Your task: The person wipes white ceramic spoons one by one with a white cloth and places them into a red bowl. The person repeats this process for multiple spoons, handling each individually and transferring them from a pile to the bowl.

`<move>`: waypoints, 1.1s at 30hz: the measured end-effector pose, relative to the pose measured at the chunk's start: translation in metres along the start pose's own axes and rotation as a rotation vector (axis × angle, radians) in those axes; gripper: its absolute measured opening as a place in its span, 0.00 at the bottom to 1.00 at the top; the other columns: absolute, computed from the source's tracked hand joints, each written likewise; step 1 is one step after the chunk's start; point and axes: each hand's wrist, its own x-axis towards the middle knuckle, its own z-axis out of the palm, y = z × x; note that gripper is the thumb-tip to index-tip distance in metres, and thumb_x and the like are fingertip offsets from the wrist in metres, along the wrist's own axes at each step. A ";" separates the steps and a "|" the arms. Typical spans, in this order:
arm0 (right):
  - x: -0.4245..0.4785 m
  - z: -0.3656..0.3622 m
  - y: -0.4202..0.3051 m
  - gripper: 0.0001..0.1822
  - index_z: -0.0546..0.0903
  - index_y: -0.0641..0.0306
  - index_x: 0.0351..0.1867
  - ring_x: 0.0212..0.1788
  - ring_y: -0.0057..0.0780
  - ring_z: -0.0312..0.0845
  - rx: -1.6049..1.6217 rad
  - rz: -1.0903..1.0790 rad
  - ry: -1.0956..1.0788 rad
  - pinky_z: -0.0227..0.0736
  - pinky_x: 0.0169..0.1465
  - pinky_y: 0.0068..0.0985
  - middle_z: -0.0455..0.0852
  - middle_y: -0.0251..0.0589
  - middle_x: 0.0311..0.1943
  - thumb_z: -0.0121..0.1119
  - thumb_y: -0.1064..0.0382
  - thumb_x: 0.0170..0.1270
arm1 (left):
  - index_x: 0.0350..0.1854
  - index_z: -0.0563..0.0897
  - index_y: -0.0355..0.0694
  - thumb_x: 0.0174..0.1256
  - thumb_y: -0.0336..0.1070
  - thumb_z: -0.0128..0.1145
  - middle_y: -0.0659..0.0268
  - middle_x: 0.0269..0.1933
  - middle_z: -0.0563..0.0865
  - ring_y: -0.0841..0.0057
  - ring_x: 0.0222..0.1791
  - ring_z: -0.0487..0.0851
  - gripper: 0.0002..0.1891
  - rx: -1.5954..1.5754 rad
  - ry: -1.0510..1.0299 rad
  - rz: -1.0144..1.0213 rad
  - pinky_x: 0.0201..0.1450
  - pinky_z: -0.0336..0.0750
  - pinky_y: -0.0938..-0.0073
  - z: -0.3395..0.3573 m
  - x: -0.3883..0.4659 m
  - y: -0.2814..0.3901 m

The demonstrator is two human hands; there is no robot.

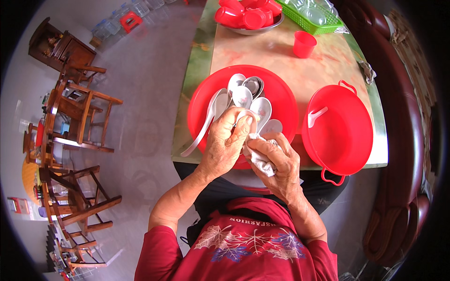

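Note:
My left hand [225,142] pinches the bowl of a white soup spoon [251,119], its thumb lying over the bowl. A crumpled white cloth [263,162] is in my right hand [277,158], pressed against the lower part of that spoon. Both hands are over the near side of a round red basin [284,95]. Several white soup spoons [242,96] lie heaped in it, and a few metal spoons [254,84] are among them. One long-handled white spoon [202,135] leans out over the left rim.
To the right, a red two-handled tub [346,147] holds a small white spoon [317,116]. Further back are a red cup [304,44], a metal bowl [248,31] of red cups and a green basket [311,24] of clear containers. Wooden chairs [82,116] line the left; a leather sofa [397,116] flanks the table.

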 end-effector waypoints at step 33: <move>-0.016 -0.010 -0.018 0.06 0.84 0.64 0.35 0.20 0.09 0.66 0.756 0.877 -0.148 0.59 0.22 0.13 0.82 0.27 0.22 0.61 0.66 0.59 | 0.41 0.80 0.33 0.69 0.27 0.52 0.66 0.34 0.77 0.82 0.31 0.74 0.06 0.125 0.064 0.134 0.34 0.70 0.80 -0.002 -0.007 0.016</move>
